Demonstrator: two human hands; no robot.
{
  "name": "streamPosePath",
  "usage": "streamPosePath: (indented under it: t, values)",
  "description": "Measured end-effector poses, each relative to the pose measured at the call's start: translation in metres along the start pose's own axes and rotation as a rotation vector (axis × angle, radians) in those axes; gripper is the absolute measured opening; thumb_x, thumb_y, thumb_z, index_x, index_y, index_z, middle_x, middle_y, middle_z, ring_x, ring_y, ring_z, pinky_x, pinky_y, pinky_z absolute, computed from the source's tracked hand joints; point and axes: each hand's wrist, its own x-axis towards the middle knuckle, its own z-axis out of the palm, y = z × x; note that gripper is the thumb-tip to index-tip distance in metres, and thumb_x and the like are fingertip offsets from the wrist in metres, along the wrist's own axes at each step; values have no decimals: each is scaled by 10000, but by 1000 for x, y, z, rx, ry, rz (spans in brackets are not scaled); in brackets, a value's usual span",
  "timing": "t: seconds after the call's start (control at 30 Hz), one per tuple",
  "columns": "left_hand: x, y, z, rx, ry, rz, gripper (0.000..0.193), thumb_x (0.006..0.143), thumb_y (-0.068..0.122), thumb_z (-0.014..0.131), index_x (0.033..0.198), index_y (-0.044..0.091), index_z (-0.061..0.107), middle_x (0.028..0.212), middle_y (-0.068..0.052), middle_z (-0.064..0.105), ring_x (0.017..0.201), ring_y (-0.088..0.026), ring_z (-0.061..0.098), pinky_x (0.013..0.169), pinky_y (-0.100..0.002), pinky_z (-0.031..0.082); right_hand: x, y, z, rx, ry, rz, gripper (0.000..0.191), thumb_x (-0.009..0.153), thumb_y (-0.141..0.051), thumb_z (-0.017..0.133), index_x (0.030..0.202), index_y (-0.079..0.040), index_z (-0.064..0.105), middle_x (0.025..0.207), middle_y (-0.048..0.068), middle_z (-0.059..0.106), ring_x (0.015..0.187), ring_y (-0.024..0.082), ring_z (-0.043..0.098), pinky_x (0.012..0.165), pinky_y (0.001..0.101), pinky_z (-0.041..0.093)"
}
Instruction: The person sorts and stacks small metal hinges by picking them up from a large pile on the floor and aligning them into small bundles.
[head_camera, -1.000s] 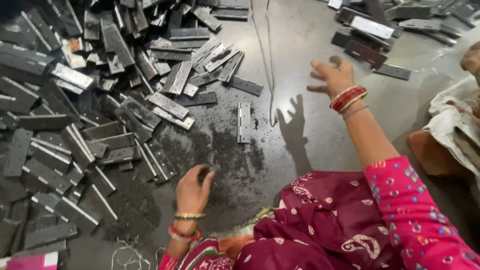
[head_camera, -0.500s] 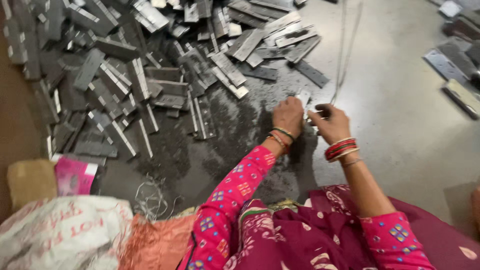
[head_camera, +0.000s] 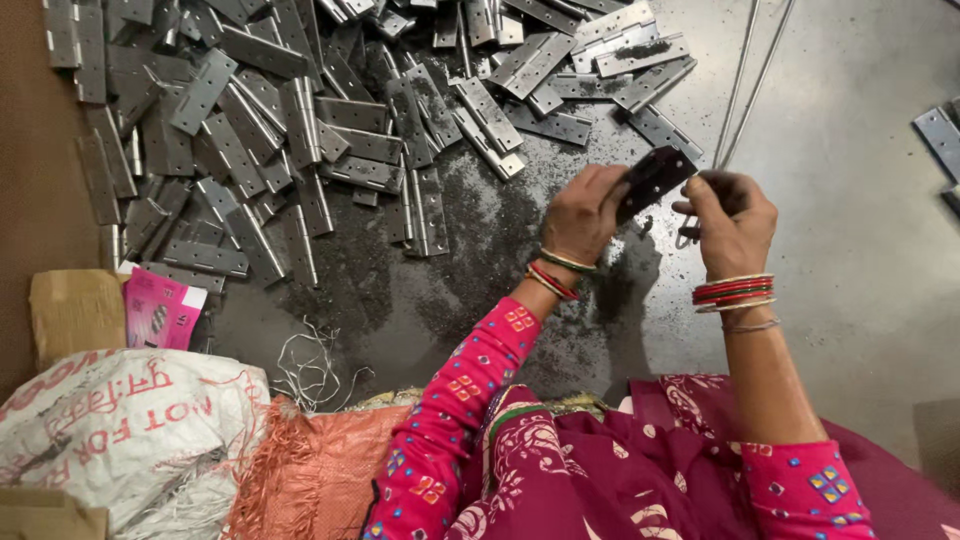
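**Both hands on one hinge above the grey floor**

From my remote seat, the biggest thing I see is the grey metal floor (head_camera: 860, 300), dusted with dark filings around the middle. Across its upper left spreads the heap of metal hinges (head_camera: 300, 130), flat grey plates lying crossed over one another, some folded, some opened flat. At lower left sits a white woven sack (head_camera: 120, 430) with red lettering, touching an orange fringed cloth (head_camera: 310, 470) beside it. Above the sack I make out a brown cardboard piece (head_camera: 75, 310) and, just beside it, a small pink box (head_camera: 160, 312). A tangle of thin wire (head_camera: 310, 365) lies on the floor near the cloth. Two thin rods (head_camera: 745, 80) run from the top edge down toward the hands.

The left hand (head_camera: 585, 215) is curled closed, its fingers wrapped on the lower end of a dark hinge (head_camera: 655, 180), which is held tilted just clear of the floor, between the two hands and to the right of the heap. The right hand (head_camera: 730, 220) is also mostly closed, fingertips pinched near the hinge's upper right end; I cannot tell whether they grip the hinge itself or something small against it. Bangles (head_camera: 735, 293) ring the right wrist.
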Motion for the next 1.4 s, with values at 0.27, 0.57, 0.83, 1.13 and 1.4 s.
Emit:
streamPosePath:
  t: [0.27, 0.57, 0.83, 1.13, 1.4]
  values:
    - [9, -14, -25, -9, -78, -349, 190, 984, 233, 691, 1134, 119, 718, 805, -117, 773, 698, -264, 744, 689, -393, 577, -1, -9, 12, -177, -95, -135, 338, 1038, -242, 727, 1224, 33, 662, 1056, 94, 728, 910, 148, 708, 739, 283, 583]
    - [-27, 42, -38, -132, -201, -315, 224, 1015, 156, 590, 1173, 22, 676, 966, -263, 725, 942, -438, 687, 801, -509, 549, -9, 28, 30, 137, -442, 244, 364, 993, -305, 710, 1229, -32, 667, 1026, 18, 689, 875, 97, 644, 698, 276, 580]
    - [-18, -26, -142, 525, -194, -457, 290, 910, 255, 697, 1110, 46, 686, 1032, -188, 695, 960, -355, 670, 806, -471, 541, -19, 25, 40, 132, -230, 307, 321, 962, -199, 719, 1159, 32, 616, 924, 77, 695, 754, 200, 739, 633, 360, 673]
    - [-16, -128, -198, 812, 69, -737, 443, 807, 179, 816, 1151, 17, 589, 1209, -179, 638, 1127, -385, 616, 967, -472, 529, -12, 34, 41, 174, -197, 353, 339, 1001, -217, 726, 1157, 55, 598, 942, 101, 684, 744, 210, 723, 661, 377, 664]
    - [-9, -116, -215, 809, -82, -898, 669, 705, 220, 884, 1235, -10, 546, 1250, -229, 618, 1167, -379, 600, 1031, -499, 475, -19, 24, 46, 149, -228, 346, 336, 989, -229, 725, 1166, 33, 611, 933, 91, 684, 726, 219, 724, 636, 374, 654]
